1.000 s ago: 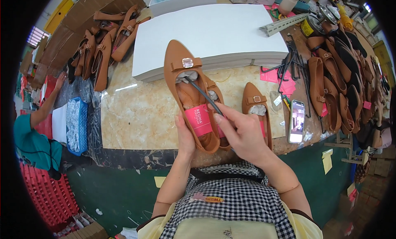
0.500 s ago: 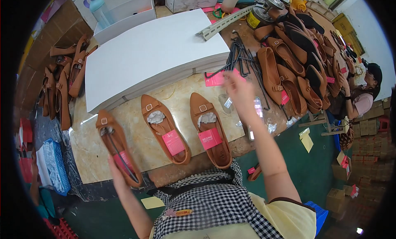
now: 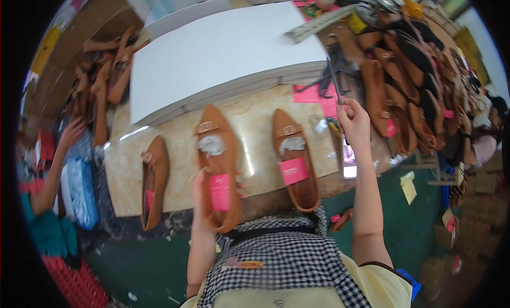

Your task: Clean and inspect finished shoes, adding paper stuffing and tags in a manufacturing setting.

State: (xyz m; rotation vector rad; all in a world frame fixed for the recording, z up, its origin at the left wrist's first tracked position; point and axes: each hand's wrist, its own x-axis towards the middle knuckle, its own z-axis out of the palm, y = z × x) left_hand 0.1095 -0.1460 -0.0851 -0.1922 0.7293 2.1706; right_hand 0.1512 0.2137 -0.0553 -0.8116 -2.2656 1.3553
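A shoe (image 3: pixel 217 164) is gripped by the left hand (image 3: pixel 198 203), a rod (image 3: pixel 333 79) by the right hand (image 3: pixel 354 123); both seem readied, alignment needed.

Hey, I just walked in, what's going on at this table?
A person's left hand holds a brown shoe with crumpled paper in its toe and a pink card inside. The right hand grips a dark rod. On the worktable, one shoe lies to the left of the held one and another to its right. At far left, a co-worker's hand is beside more shoes.
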